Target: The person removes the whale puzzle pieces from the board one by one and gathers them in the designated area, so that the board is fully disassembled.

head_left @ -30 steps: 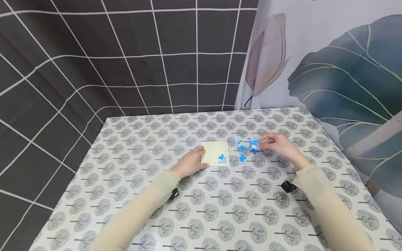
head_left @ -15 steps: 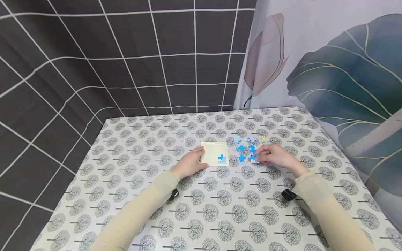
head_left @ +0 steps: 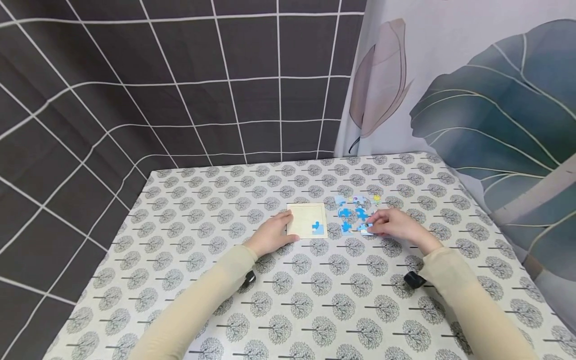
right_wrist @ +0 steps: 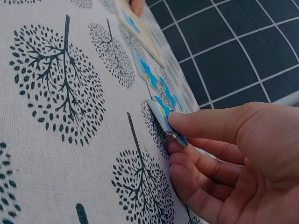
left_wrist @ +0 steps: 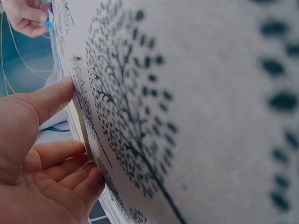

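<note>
A shallow pale wooden puzzle tray (head_left: pixel 302 216) lies on the table, with one blue puzzle piece (head_left: pixel 318 229) in its near right corner. My left hand (head_left: pixel 271 233) holds the tray by its left side, thumb at the near corner and fingers along the edge. To the right of the tray, my right hand (head_left: pixel 394 225) pinches a blue and white puzzle piece (right_wrist: pixel 161 113) between thumb and fingertips. The right wrist view shows this piece tilted, one edge low by the cloth. Several other blue puzzle pieces (head_left: pixel 344 213) lie in a loose group beside it.
A piece with a yellow shape (head_left: pixel 376 198) lies at the far right of the group. The tree-print cloth (head_left: pixel 315 300) covers the table. Behind it hang a dark grid-patterned curtain (head_left: pixel 252 100) and a pale curtain with leaves (head_left: pixel 486 100).
My right hand has let go of the yellow-marked piece at the far right, moved nearer, and taken hold of a near right piece. My left hand stays on the tray.
</note>
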{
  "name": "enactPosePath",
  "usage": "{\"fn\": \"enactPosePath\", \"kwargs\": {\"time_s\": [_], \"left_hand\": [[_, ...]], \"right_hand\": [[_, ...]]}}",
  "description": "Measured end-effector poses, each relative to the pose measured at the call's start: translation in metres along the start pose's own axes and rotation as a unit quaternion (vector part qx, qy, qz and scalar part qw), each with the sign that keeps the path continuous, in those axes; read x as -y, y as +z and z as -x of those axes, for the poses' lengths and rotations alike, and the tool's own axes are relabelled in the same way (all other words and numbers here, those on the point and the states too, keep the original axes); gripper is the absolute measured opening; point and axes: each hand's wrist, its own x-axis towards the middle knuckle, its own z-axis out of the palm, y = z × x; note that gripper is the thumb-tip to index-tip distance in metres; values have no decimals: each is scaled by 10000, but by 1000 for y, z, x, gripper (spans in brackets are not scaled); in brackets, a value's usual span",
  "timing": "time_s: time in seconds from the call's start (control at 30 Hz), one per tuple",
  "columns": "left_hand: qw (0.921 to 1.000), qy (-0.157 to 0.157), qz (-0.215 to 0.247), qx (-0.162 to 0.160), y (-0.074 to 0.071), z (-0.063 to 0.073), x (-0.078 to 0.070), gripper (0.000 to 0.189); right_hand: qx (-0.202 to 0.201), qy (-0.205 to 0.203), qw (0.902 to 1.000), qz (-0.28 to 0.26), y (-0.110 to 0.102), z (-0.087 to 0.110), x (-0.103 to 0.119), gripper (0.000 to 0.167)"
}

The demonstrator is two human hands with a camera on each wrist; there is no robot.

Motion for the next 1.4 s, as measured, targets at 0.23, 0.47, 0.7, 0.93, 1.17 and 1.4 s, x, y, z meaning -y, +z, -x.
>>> {"fn": "enactPosePath", "kwargs": {"time_s": [0.23,0.47,0.7,0.93,1.17,1.4], "left_hand": [[10000,4,-8,-7,0,1,1,76],[10000,-4,6,13,-1,1,-1,75],[10000,10,37,11,-2,1,-1,75],[10000,19,26,55,-3,3,-2,75],[10000,12,46,62,-3,3,-3,75],[10000,30,29,34,-3,2,-2,75]], "right_hand": [[-146,-38,9992,373,-1,-1,0,33],[-186,-2,9986,492,0,-1,2,30],[-209,-59,9981,573,0,-3,1,28],[-142,-108,9987,468,-1,-2,1,26],[-215,-327,9971,659,-7,-1,10,25],[-314,-389,9961,734,-6,-9,29,31]]}}
